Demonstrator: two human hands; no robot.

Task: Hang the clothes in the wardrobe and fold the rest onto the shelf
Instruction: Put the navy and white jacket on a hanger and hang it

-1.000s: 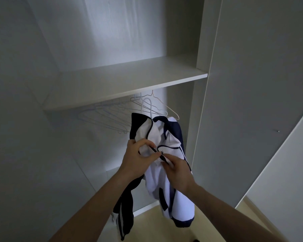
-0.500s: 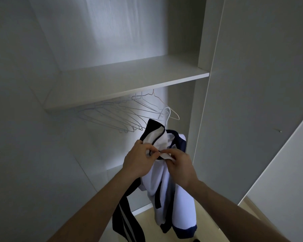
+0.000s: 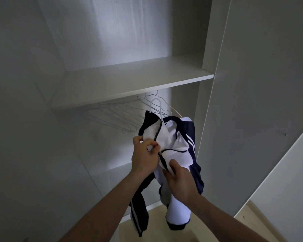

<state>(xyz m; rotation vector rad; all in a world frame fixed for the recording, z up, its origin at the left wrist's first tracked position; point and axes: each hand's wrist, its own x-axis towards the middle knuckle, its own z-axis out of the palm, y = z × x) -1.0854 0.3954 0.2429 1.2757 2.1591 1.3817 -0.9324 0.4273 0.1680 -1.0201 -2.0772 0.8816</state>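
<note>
A white and navy zip jacket [image 3: 179, 147] hangs on a white hanger [image 3: 155, 104], whose hook shows above the collar, in front of the open wardrobe. My left hand [image 3: 143, 157] pinches the jacket's left front edge by the zipper slider. Lower down, my right hand [image 3: 179, 182] grips the front at the zipper. The zip is open above the slider. A navy sleeve with white stripes [image 3: 138, 215] dangles below my left forearm.
Several empty wire hangers [image 3: 112, 117] hang under the white shelf [image 3: 129, 84]. The wardrobe's right side panel [image 3: 251, 102] stands close beside the jacket. Light wooden floor [image 3: 251, 222] shows at the bottom right.
The jacket and hanger have risen again after a dip. My right hand has dropped lower along the zipper, while my left hand stays by the slider.
</note>
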